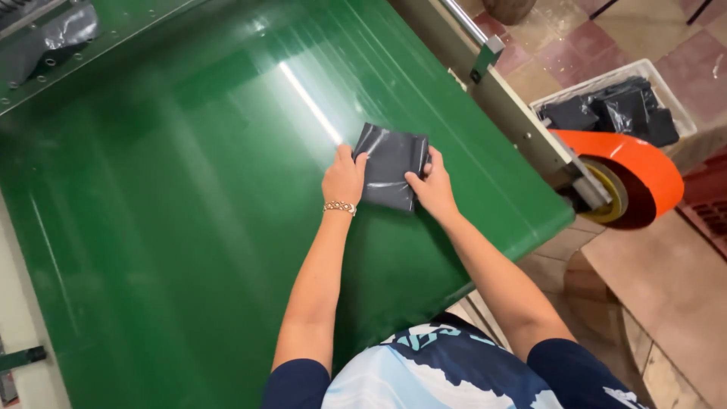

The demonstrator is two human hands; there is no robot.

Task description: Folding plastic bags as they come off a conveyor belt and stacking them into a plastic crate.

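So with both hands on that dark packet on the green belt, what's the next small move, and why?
Probably press the packet flat and let go. Left hand and right hand pinch its two sides, it already lies on the belt, and its top looks creased, so it seems nearly placed.

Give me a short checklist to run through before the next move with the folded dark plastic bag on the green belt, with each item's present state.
1. Left hand on the folded dark bag: ok, fingers at its left edge.
2. Right hand on the bag: ok, thumb at its right edge.
3. Bag lying flat on the green belt: ok.
4. Belt around the bag free of other items: ok.
5. White bin beside the belt has room: cannot tell; dark bags already lie inside.
6. Belt running or stopped: cannot tell.
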